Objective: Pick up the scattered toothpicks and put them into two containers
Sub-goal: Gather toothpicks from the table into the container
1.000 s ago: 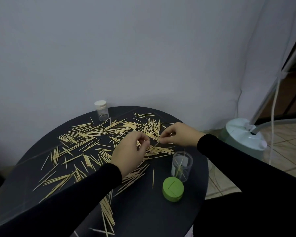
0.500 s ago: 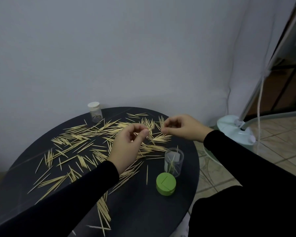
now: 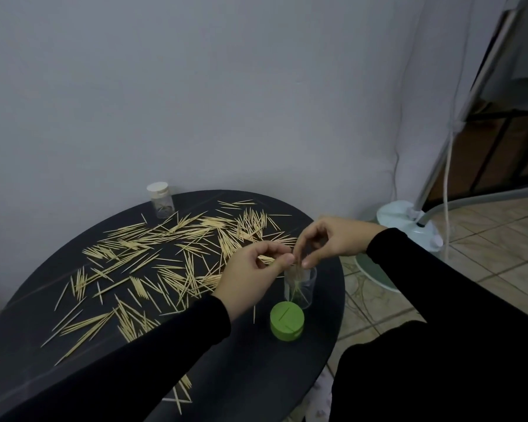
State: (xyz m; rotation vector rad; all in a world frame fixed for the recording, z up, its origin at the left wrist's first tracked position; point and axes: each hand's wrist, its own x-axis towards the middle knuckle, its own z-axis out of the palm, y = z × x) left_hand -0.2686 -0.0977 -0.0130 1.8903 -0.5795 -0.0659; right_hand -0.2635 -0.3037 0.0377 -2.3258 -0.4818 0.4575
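Observation:
Many pale toothpicks [image 3: 171, 251] lie scattered over a round black table [image 3: 256, 376]. A clear open container [image 3: 301, 289] stands near the table's right edge with a few toothpicks standing in it. Its green lid [image 3: 287, 325] lies just in front. My right hand [image 3: 329, 239] hovers over the container's mouth and pinches a toothpick that points down into it. My left hand [image 3: 253, 278] is right beside it, thumb and fingers curled round a few toothpicks. A second small clear jar with a white cap [image 3: 160, 200] stands at the table's far edge.
A grey wall rises directly behind the table. To the right, on the tiled floor, stands a pale round base [image 3: 409, 223] with a slanted metal pole and a white cable. The table's right edge lies close to the open container.
Both hands have moved from the toothpick pile toward me and to the right. My right hand now holds its toothpick over the open container, with my left hand close against it.

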